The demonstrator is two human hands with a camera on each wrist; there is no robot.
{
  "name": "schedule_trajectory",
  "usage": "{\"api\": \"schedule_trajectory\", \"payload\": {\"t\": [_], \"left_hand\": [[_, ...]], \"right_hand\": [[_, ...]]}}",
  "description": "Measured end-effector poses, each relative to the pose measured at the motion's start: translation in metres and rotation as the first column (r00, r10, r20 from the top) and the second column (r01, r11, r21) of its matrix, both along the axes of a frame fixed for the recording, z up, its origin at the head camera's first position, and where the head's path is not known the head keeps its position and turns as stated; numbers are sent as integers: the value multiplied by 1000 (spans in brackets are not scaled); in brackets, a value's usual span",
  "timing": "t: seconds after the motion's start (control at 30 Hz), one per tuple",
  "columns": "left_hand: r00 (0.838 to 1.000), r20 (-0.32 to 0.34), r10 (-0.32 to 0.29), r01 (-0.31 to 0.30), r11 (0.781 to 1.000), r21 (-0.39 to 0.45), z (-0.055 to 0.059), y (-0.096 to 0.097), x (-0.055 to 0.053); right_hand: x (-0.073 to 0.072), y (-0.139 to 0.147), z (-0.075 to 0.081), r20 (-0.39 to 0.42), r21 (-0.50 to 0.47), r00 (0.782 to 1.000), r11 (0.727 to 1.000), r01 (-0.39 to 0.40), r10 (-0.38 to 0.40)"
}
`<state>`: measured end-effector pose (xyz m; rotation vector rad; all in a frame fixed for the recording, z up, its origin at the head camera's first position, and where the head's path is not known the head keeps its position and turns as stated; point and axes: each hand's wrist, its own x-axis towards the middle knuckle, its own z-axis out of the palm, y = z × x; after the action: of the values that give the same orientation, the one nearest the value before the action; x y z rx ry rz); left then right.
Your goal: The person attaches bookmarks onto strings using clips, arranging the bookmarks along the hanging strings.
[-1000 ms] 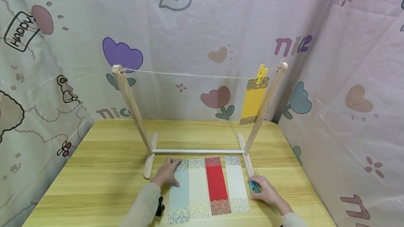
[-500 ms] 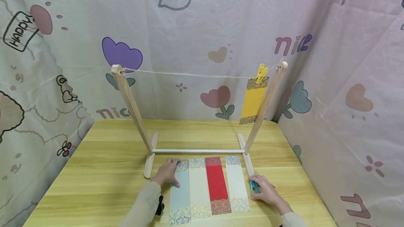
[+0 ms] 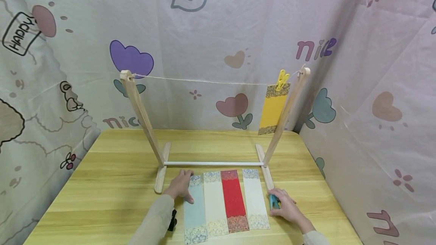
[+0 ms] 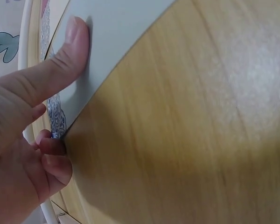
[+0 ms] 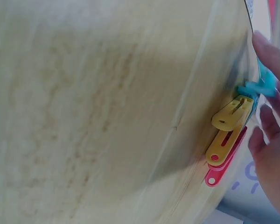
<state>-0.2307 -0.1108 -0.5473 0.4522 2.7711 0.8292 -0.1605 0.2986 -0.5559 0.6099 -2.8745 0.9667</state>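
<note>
My left hand [image 3: 180, 186] lies at the upper left of a light blue paper strip [image 3: 195, 207] with patterned ends. In the left wrist view, the extended thumb rests over the strip, while the other fingers bend at its patterned end. My right hand [image 3: 284, 204] pinches a teal clothespin [image 3: 274, 201] near the stand's right foot. Beside that clothespin, the right wrist view shows a yellow clothespin [image 5: 224, 135] and a red clothespin [image 5: 217, 176] on the table. Cream [image 3: 215, 201], red [image 3: 234, 199] and white [image 3: 255, 199] paper strips lie right of the blue one.
A wooden stand [image 3: 144, 122] rises behind the strips, with a white bar [image 3: 214, 163] low down and a string [image 3: 190, 80] across the top. From the string's right end hangs a yellow strip [image 3: 273, 109] under a yellow clothespin [image 3: 282, 80]. Printed cloth surrounds the table [image 3: 102, 184].
The light blue strip has slid slightly toward the front, its lower end shifting right. The left hand stays almost in place. The teal clothespin has turned a little in the right hand.
</note>
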Motion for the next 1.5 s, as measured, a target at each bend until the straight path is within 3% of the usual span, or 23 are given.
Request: {"api": "schedule_trajectory", "payload": {"t": [0.33,0.57,0.77,0.97,1.1,1.23,1.43,1.5], "left_hand": [[1000,-17,11,-11,1000,-26,4,3,1],[1000,-19,-11,10,999,-48,2,1,2],[994,-87,-67,58,994,-97,0,1,0],[986,-150,-72,46,985,-168,2,1,1],[981,-181,-68,31,979,-200,2,0,2],[984,-177,-19,-9,988,-155,0,-2,3],[990,-139,32,-41,998,-58,-1,-4,1],[992,-112,51,-50,999,13,-1,-4,1]], "right_hand": [[-2,-6,5,-33,-124,992,986,114,-119],[-1,-12,10,33,-187,981,963,196,-194],[1,-14,11,52,-232,981,953,196,-189],[2,-14,10,8,-253,987,954,160,-163],[1,-14,11,69,-295,984,939,179,-166],[0,-15,13,126,-357,976,909,213,-179],[-1,-17,18,179,-333,956,900,282,-234],[-1,-17,19,178,-343,955,895,286,-237]]}}
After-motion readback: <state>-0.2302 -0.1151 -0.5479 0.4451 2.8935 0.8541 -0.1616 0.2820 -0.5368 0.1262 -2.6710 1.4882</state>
